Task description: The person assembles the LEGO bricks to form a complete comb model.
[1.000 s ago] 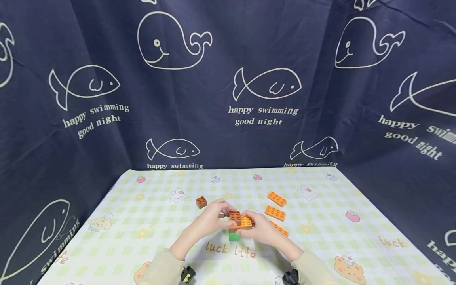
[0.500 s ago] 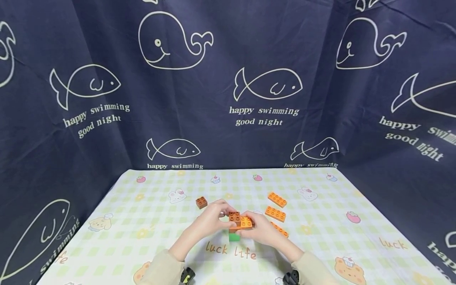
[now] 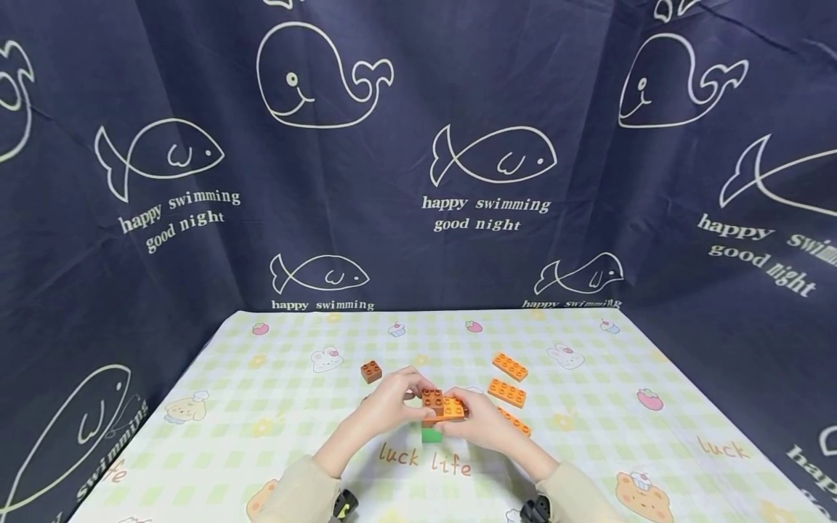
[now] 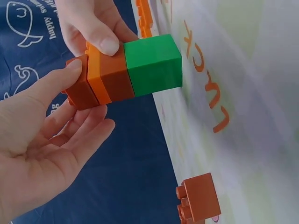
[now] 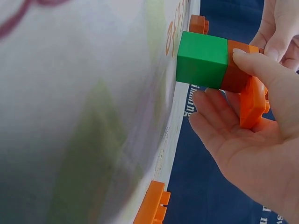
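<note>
A small stack of toy building bricks stands on the cloth between both hands. Its bottom is a green brick (image 4: 154, 65). Above that come a brown brick (image 4: 117, 74), an orange flat brick (image 3: 453, 408) that juts out to the right, and a brown top brick (image 3: 432, 399) with studs. My left hand (image 3: 392, 399) pinches the top brick between thumb and fingers. With its thumb on the lower brown brick, my right hand (image 3: 480, 418) grips the stack, its fingers behind and under the jutting orange end. Those fingertips are partly hidden in the head view.
A loose brown brick (image 3: 371, 371) lies beyond my left hand, with a sliver of another beside that hand. Several orange flat bricks, such as the middle one (image 3: 506, 392), lie in a row to the right. A dark blue curtain (image 3: 405, 240) hangs behind the table.
Both hands keep their hold on the stack, which stays in place. The head view has drifted slightly, and a sliver of brown shows beside my left hand.
</note>
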Motion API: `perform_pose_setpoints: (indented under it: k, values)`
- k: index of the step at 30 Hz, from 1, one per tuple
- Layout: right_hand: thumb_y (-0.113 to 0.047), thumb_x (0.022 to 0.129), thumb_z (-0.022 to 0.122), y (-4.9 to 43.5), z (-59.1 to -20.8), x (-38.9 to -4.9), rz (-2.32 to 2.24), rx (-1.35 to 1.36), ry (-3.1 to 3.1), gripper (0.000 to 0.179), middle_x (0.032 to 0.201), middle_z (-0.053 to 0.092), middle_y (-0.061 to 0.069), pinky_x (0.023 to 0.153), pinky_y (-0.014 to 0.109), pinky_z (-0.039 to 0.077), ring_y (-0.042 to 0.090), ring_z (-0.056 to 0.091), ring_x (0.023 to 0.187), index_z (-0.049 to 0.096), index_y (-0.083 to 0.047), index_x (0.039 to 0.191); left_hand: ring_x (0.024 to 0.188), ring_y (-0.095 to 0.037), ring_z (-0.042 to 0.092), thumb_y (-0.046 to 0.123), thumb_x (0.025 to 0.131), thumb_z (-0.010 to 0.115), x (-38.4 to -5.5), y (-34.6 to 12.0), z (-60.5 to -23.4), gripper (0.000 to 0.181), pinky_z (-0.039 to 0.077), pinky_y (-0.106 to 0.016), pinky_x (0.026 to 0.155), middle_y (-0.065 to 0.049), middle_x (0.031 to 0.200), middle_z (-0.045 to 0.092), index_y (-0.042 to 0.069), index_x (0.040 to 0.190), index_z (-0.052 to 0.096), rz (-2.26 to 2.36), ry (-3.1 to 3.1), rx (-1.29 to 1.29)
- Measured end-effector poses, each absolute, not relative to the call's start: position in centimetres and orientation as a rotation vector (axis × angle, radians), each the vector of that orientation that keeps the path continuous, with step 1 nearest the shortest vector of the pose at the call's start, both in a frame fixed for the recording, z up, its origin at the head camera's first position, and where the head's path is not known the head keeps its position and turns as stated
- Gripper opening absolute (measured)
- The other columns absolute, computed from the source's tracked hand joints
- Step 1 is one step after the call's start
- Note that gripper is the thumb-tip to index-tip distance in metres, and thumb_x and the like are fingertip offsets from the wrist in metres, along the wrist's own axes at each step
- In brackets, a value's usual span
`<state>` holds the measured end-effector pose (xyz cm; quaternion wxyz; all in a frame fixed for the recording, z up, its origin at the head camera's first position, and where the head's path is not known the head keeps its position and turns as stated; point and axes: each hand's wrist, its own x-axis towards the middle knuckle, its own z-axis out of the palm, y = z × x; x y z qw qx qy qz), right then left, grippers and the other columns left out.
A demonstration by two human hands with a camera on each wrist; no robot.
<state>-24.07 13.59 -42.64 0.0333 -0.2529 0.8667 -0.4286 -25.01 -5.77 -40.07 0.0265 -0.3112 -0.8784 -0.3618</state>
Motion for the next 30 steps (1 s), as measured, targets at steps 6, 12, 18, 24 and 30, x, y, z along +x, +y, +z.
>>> perform_pose_setpoints:
  k: [6, 12, 18, 24, 30]
  values:
    - [-0.033, 0.073, 0.068, 13.6, -42.8, -24.1, -1.292, -0.778, 2.681, 0.034, 0.085, 0.059, -0.002, 0.058, 0.018, 0.044, 0.006, 0.051, 0.068, 0.057, -0.014, 0.099, 0.081, -0.006, 0.054, 0.026, 0.072, 0.071, -25.3, -6.1, -40.8, 0.027, 0.05, -0.023, 0.078, 0.007, 0.09, 0.055, 0.015, 0.095, 0.062, -1.23, -2.684, -0.984]
    - [-0.033, 0.073, 0.068, 13.6, -43.1, -24.2, -1.278, -0.777, 2.692, 0.035, 0.086, 0.059, -0.002, 0.057, 0.018, 0.043, 0.006, 0.051, 0.068, 0.057, -0.014, 0.099, 0.081, -0.007, 0.055, 0.027, 0.071, 0.071, -25.5, -6.2, -41.2, 0.029, 0.051, -0.022, 0.076, 0.007, 0.091, 0.056, 0.014, 0.096, 0.062, -1.257, -2.674, -0.987]
    - [-0.034, 0.072, 0.068, 13.6, -42.9, -24.2, -1.28, -0.764, 2.691, 0.036, 0.085, 0.059, -0.003, 0.057, 0.018, 0.043, 0.006, 0.05, 0.067, 0.057, -0.014, 0.099, 0.081, -0.007, 0.055, 0.027, 0.071, 0.071, -25.6, -6.1, -41.2, 0.031, 0.051, -0.021, 0.076, 0.006, 0.09, 0.055, 0.013, 0.096, 0.061, -1.299, -2.686, -0.971]
    - [-0.035, 0.072, 0.069, 13.7, -42.9, -24.3, -1.265, -0.752, 2.7, 0.037, 0.086, 0.059, -0.001, 0.057, 0.018, 0.043, 0.007, 0.05, 0.068, 0.057, -0.014, 0.1, 0.083, -0.006, 0.055, 0.026, 0.071, 0.071, -25.7, -6.1, -41.5, 0.031, 0.051, -0.021, 0.076, 0.005, 0.091, 0.055, 0.013, 0.097, 0.06, -1.391, -2.681, -0.959]
    - [-0.037, 0.071, 0.069, 13.8, -42.8, -24.3, -1.258, -0.743, 2.713, 0.042, 0.09, 0.059, -0.001, 0.062, 0.018, 0.044, 0.008, 0.052, 0.074, 0.056, -0.013, 0.103, 0.084, -0.007, 0.056, 0.025, 0.073, 0.07, -25.7, -6.3, -41.9, 0.03, 0.05, -0.019, 0.076, 0.004, 0.094, 0.056, 0.013, 0.098, 0.059, -1.414, -2.686, -0.951]
